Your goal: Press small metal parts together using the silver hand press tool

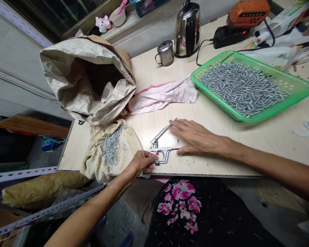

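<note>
A pair of grey snap-fastener pliers (165, 150) lies on the table with its handles spread and a coil spring between them. My right hand (195, 137) spans the handles, its fingertips on the upper one and its thumb at the end of the lower one. At the jaw end, my left hand (144, 160) is closed in a pinch, thumb against fingers, beside a small red part. Whatever sits between those fingertips is too small to make out. Left of this hand, small silvery metal pieces (112, 145) lie heaped on a yellowish cloth (92, 163).
A green basket (249, 120) holds many silvery metal pieces at the right. An open woven sack (59, 68) with a white cup (107, 92) inside stands at the left. Behind are a pinkish towel (167, 94), a metal mug (166, 55), a kettle (187, 31) and an orange battery (247, 13).
</note>
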Motion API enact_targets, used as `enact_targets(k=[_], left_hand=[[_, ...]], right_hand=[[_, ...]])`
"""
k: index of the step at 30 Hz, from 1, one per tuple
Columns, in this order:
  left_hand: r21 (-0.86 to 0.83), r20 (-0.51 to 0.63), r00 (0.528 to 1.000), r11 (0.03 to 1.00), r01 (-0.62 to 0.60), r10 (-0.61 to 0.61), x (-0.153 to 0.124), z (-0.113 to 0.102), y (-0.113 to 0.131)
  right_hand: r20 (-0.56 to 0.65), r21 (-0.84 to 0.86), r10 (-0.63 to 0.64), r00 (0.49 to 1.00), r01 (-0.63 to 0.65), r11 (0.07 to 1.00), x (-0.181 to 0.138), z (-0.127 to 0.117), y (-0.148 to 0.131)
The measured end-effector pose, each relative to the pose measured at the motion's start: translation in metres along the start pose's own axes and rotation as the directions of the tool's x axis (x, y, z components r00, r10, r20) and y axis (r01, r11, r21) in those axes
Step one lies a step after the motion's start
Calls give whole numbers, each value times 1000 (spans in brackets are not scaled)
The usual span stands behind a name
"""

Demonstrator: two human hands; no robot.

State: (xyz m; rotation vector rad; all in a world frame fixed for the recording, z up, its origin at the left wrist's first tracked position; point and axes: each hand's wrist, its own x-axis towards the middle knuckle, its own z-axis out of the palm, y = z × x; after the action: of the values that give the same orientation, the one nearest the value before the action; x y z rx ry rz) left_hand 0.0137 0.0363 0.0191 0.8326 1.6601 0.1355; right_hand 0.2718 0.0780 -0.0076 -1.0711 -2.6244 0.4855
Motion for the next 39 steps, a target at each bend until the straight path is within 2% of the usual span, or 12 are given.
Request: enact_targets(k=[5, 16, 18, 19, 20, 22, 24, 26, 28, 30, 34, 39], left_hand=[[3, -19, 1000, 1000, 5, -5, 0, 1, -1], [30, -1, 1000, 1000, -2, 2, 2, -1, -5], [156, -66, 992, 983, -93, 104, -4, 1, -7], [258, -124, 967, 949, -183, 221, -7, 3, -7], [379, -172, 913, 880, -286, 370, -10, 6, -6], [609, -160, 732, 650, -454, 662, -13, 15, -2], [737, -14, 578, 399, -546, 816, -9, 25, 5], [776, 158, 497, 203, -597, 853, 2, 34, 15], [781, 276, 477, 95, -617, 834, 16, 39, 24], [789, 329, 498, 55, -612, 802, 26, 41, 32], [816, 355, 543, 31, -578, 761, 31, 40, 42], [800, 322, 542, 82, -594, 776, 32, 44, 47]], right_hand=[[67, -41, -55, 996, 58, 997, 14, -2, 23], [97, -186, -57, 994, 74, 980, 14, -9, 6], [113, -165, -58, 992, 76, 983, 12, -12, 3], [121, -146, -59, 991, 76, 986, 11, -13, 2], [127, -127, -57, 990, 73, 989, 10, -14, 0], [127, -100, -52, 991, 65, 993, 8, -15, -3], [123, -93, -42, 992, 54, 994, 7, -14, -6], [118, -98, -19, 993, 30, 995, 6, -13, -8], [103, -114, 32, 994, -21, 993, 5, -11, -9], [79, -145, 85, 993, -73, 987, 4, -10, -9], [97, -222, 94, 991, -71, 972, 5, -8, -10], [108, -221, 73, 991, -48, 974, 7, 2, -7]])
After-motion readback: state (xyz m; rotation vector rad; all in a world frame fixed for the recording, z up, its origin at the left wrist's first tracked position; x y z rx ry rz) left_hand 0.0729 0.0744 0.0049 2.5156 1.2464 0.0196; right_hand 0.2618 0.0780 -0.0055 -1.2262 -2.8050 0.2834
